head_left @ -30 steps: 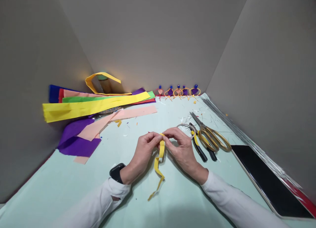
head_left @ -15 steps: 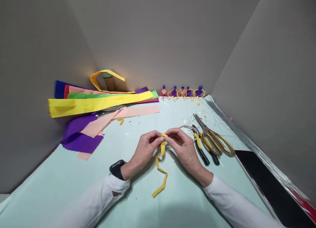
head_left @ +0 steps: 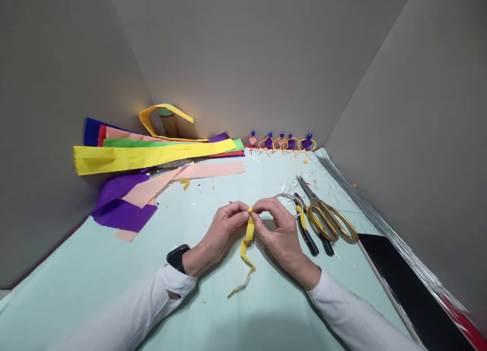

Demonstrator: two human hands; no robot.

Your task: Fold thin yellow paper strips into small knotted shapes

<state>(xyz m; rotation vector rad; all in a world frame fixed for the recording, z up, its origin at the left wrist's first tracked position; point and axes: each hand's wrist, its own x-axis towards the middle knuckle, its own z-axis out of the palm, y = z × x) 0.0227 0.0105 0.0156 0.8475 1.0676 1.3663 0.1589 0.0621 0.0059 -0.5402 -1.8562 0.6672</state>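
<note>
A narrow yellow strip [head_left: 248, 235] hangs from the fingertips of both hands, its top end bunched small between them and its lower end twisted toward the table. My left hand [head_left: 222, 234], with a black watch at the wrist, pinches the bunched end from the left. From the right, my right hand [head_left: 279, 234] pinches the same end with thumb and forefinger. The two hands nearly touch at the fingertips. Just behind my right hand lies a silver ring [head_left: 299, 204].
Gold-handled scissors [head_left: 323, 216] lie partly over black-and-yellow pliers [head_left: 307, 234] at the right. Beyond are a black tablet [head_left: 407, 290] and thin wires [head_left: 365, 204]. Coloured strips [head_left: 152, 158] are piled at the left. Small figures [head_left: 281, 141] line the back wall.
The strip's loose lower end has swung slightly left and turned edge-on. Both hands keep their pinch at the top. The view has shifted slightly.
</note>
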